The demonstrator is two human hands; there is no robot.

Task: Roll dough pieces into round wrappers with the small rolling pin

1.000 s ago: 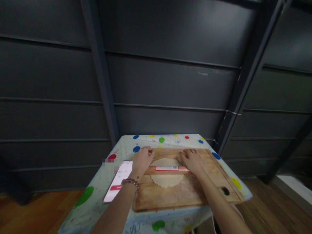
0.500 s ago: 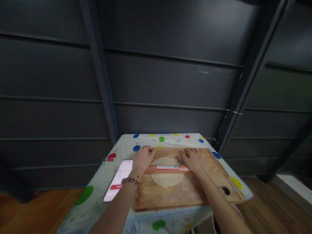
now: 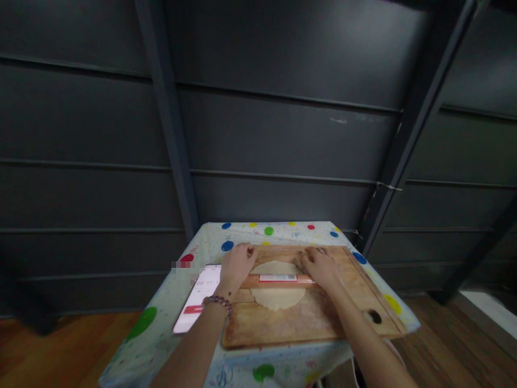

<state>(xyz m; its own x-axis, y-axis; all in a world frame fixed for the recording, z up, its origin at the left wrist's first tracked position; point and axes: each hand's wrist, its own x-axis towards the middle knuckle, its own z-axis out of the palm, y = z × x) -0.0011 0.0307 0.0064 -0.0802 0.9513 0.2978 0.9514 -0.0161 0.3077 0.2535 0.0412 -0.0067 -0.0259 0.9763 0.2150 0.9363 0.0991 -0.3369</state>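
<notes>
A wooden rolling pin (image 3: 260, 282) with a white and red label lies crosswise over a thin, roughly round sheet of dough (image 3: 278, 299). My left hand (image 3: 238, 262), with a beaded bracelet at the wrist, is closed over the pin's left end, its fingers curled. On the other end rests my right hand (image 3: 320, 265), its fingers bent over the pin and partly hidden. Dough shows both beyond and in front of the pin, flat on a wooden cutting board (image 3: 283, 330).
A lit phone (image 3: 194, 305) lies left of the board, beside my left forearm. Under both is a table with a dotted cloth (image 3: 141, 353). The board has a dark hole (image 3: 372, 316) at its near right. A dark panelled wall (image 3: 283, 134) stands behind the table.
My hands and the rolling pin stay in nearly the same place on the dough. The whole view has shifted very slightly.
</notes>
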